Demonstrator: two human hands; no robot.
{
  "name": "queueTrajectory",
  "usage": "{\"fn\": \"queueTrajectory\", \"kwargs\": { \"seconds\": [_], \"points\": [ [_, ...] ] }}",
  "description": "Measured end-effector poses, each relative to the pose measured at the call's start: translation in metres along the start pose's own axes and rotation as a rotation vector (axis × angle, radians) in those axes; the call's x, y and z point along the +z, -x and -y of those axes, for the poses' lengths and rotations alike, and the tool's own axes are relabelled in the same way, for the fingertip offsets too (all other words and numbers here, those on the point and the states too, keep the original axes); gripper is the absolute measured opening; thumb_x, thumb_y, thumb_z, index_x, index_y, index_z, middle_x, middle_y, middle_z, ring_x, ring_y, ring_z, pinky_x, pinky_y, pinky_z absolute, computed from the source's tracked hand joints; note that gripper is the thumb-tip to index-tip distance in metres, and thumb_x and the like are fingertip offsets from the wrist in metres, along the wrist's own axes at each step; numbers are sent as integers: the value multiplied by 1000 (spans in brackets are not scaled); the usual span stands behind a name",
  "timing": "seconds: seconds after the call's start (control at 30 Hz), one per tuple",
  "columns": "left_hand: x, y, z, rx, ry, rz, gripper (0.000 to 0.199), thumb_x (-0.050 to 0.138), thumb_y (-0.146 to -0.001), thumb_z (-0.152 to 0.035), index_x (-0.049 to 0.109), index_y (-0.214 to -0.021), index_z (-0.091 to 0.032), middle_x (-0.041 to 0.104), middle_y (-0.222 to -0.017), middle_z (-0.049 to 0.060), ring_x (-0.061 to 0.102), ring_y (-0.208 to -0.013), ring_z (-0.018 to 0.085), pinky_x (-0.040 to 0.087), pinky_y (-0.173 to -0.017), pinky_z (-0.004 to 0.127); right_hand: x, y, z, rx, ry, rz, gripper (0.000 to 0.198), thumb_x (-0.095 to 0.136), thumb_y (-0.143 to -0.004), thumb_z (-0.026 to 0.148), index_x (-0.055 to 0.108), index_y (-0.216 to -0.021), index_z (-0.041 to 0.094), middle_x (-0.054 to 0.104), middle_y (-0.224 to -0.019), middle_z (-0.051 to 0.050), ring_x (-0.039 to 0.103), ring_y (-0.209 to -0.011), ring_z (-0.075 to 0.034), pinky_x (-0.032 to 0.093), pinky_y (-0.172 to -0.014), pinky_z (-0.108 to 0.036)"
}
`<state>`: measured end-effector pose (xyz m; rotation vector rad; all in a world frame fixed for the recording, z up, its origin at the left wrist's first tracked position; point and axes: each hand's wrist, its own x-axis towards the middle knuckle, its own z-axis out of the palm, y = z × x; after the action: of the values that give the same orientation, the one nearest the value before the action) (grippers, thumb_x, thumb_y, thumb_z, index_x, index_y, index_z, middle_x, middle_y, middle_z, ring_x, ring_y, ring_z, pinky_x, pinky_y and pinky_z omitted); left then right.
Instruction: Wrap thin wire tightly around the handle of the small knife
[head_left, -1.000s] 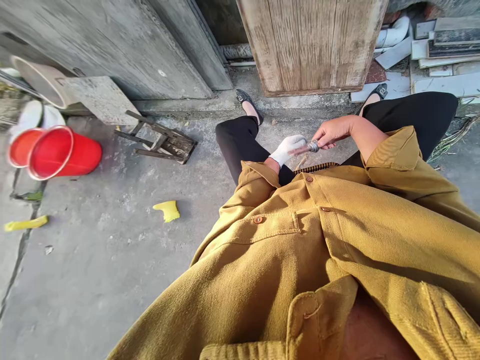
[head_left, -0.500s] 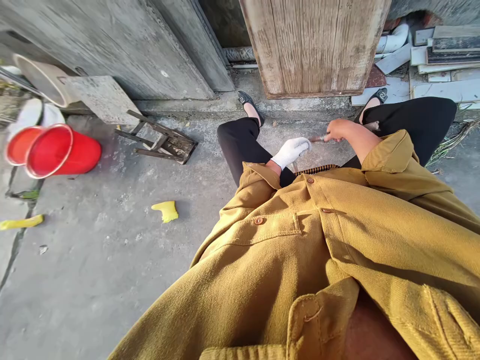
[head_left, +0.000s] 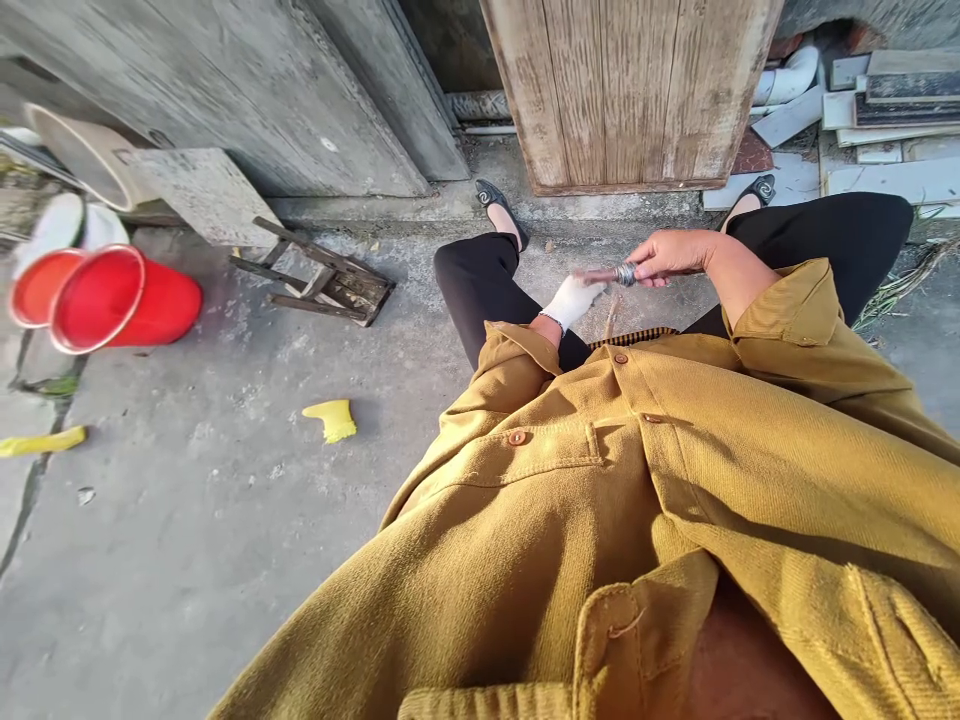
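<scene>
My right hand (head_left: 667,256), bare, is closed round the grey, ringed end of a short stick-like tool (head_left: 598,276). The tool's brown shaft points left and passes over the fingers of my left hand (head_left: 571,302). That hand wears a white knitted glove, and its fingers look curled, partly hidden by the shaft. Just below them a thin pale-brown strip (head_left: 612,316) shows between my knees; whether the left hand grips it is unclear. Both hands are low in front of my waist, between my spread black-trousered legs (head_left: 480,285).
A small wooden stool (head_left: 337,290) lies tipped over on the concrete. Left of it lie red buckets (head_left: 169,303) on their sides. Yellow scraps (head_left: 334,419) rest on the ground. A wooden panel (head_left: 622,100) leans ahead, and stacked boards (head_left: 900,120) lie at right.
The tool's far end, which pointed right past my right hand, now points left over the glove. My right hand has turned, with its fingers toward the left hand. The left hand has shifted slightly left.
</scene>
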<state>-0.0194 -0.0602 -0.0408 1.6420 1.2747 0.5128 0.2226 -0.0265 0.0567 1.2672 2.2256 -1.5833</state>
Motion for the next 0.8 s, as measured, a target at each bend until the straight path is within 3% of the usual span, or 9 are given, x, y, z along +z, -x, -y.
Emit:
{"fn": "queueTrajectory", "kwargs": {
  "seconds": [0.13,0.27,0.4,0.53,0.63,0.7,0.8],
  "points": [
    [7,8,-6,4,10,205,23,54,-102,-20,73,-90,-15,58,-62,-2,50,-57,14,43,-64,27,2,-6,-2,72,-94,-283,50,66,-101,66,76,-107,18,77,-92,-9,66,-74,-17,50,-70,-28],
    [7,10,-8,71,-164,214,23,55,-101,-22,75,-90,-16,57,-64,-2,52,-63,15,44,-69,27,5,-23,-7,283,159,-342,40,71,-101,57,78,-105,17,75,-85,-8,71,-80,-21,50,-76,-31],
    [7,5,-4,146,-352,188,22,58,-96,-24,77,-86,-18,66,-75,0,62,-78,18,47,-79,27,14,-30,-10,424,394,-50,34,83,-91,55,80,-88,21,67,-68,-4,70,-78,-24,49,-77,-34],
    [8,4,-1,148,-284,247,21,59,-94,-27,77,-89,-16,71,-80,1,65,-80,19,50,-80,28,23,-22,-2,347,273,311,43,90,-82,59,76,-80,19,63,-66,0,60,-67,-17,47,-72,-31],
    [7,7,-3,75,-78,291,21,62,-94,-28,76,-94,-13,73,-81,2,65,-74,17,52,-75,27,18,-10,7,247,173,412,47,86,-86,62,76,-85,16,65,-70,1,58,-66,-13,47,-71,-29],
    [5,10,-5,48,76,262,20,67,-96,-31,75,-96,-12,74,-82,3,65,-72,15,53,-73,26,10,-1,9,158,68,322,46,81,-90,63,76,-89,17,66,-73,0,60,-66,-13,49,-70,-27],
    [2,11,-8,59,263,199,26,69,-101,-37,71,-91,-13,70,-77,4,63,-68,13,53,-70,24,-3,6,7,25,-159,-75,46,79,-93,65,74,-92,19,67,-75,-2,61,-65,-14,51,-66,-27]
  ]
}}
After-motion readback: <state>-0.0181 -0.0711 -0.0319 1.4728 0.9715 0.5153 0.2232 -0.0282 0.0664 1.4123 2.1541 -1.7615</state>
